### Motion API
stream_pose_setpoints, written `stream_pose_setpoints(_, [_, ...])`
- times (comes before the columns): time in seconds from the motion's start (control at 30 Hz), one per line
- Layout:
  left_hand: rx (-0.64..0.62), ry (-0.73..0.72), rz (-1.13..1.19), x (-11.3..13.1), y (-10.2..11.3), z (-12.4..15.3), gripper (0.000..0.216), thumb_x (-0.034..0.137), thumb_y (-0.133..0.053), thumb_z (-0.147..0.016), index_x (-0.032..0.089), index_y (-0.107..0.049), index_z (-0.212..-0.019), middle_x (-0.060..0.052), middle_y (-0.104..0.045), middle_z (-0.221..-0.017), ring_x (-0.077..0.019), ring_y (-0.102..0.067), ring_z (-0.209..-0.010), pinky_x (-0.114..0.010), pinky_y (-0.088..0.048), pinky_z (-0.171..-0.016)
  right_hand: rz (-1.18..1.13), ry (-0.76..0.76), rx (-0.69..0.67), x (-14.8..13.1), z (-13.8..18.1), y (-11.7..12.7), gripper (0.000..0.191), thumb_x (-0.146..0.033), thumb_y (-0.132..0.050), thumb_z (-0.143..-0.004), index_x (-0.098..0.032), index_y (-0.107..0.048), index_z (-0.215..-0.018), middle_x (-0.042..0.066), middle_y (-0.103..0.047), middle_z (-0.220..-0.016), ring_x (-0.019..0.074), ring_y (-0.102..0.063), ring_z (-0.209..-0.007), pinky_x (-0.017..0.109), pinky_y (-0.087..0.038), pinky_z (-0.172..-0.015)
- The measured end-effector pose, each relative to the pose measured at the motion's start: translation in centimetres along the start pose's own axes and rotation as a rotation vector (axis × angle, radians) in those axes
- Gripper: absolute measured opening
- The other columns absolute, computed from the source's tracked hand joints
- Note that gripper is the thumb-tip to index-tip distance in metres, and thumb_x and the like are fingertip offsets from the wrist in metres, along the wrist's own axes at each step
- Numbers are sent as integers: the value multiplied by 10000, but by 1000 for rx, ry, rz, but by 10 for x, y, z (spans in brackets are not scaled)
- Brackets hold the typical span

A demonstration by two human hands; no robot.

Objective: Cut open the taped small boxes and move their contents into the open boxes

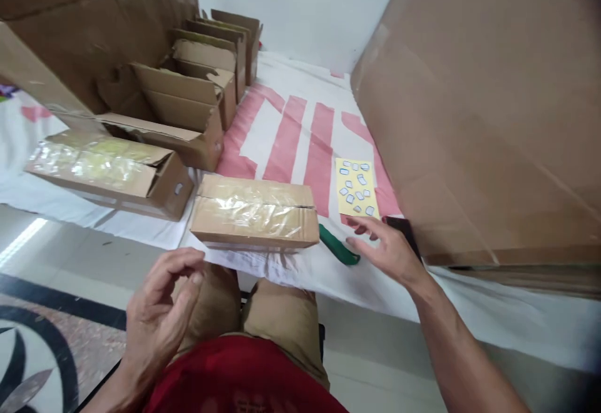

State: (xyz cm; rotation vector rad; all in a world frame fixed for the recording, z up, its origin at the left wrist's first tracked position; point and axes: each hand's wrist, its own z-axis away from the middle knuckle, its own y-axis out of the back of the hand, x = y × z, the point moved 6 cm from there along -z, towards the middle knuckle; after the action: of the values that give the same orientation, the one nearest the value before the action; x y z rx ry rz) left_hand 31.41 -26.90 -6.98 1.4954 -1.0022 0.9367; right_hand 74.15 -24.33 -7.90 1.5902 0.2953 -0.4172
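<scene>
A closed cardboard box (256, 211) with clear tape across its top lies at the table's front edge before me. My left hand (164, 297) hovers over my lap, just short of the box's near left corner, fingers loosely curved, thumb apart, nothing held. My right hand (382, 247) reaches over the table with fingers apart and holds nothing. Close to its fingertips lies a long, dark green, slightly curved object (339, 245); its kind is unclear. Just beyond those fingers is a yellow sheet (357, 188) with several small pale, dark-outlined shapes on it.
Another taped box (110, 166) lies at the left front edge. Behind it, several open cardboard boxes (173, 103) run back in a row. Large cardboard panels rise at left and right (488, 112). A dark flat object (402, 234) sits partly behind my right hand. A pink-patterned white cloth (295, 144) covers the table.
</scene>
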Motion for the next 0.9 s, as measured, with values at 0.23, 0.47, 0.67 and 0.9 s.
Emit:
stream_pose_setpoints(0.23, [48, 82, 96, -31, -25, -32, 681, 460, -700, -914, 230, -490, -1520, -147, -523, -1571, -301, -602, -1307, -470, -502, -1103, -453, 164, -97, -73, 16, -39, 711, -604, -662, -920, -199, -540, -1491, 181, -638, -1487, 333, -651, -1299, 469, -587, -971])
stream_pose_setpoints(0.47, [11, 47, 153, -22, -31, -53, 690, 532, -709, -895, 194, -537, -1472, -145, -628, -1470, -322, -602, -1339, -479, -466, -1144, -385, 245, -27, -93, 34, -53, 530, -544, -591, -989, -204, -592, -1397, 130, -746, -1236, 274, -718, -1005, 407, -597, -816])
stream_pose_setpoints(0.67, [20, 91, 161, -34, -18, -79, 720, 642, -683, -869, 162, -612, -1401, -150, -680, -1409, -337, -639, -1272, -463, -490, -1112, 203, 51, 68, -28, 33, -62, 342, -357, -538, -980, -165, -707, -1208, 183, -749, -1240, 365, -677, -1154, 503, -520, -953])
stream_pose_setpoints(0.9, [-69, -36, 219, -20, -37, -121, 666, 560, -637, -894, 149, -630, -1418, -126, -662, -1459, -349, -571, -1389, -468, -424, -1212, 277, -3, 147, -10, 30, -56, 399, -286, -397, -986, -145, -713, -1185, 173, -785, -1056, 324, -733, -957, 431, -562, -813])
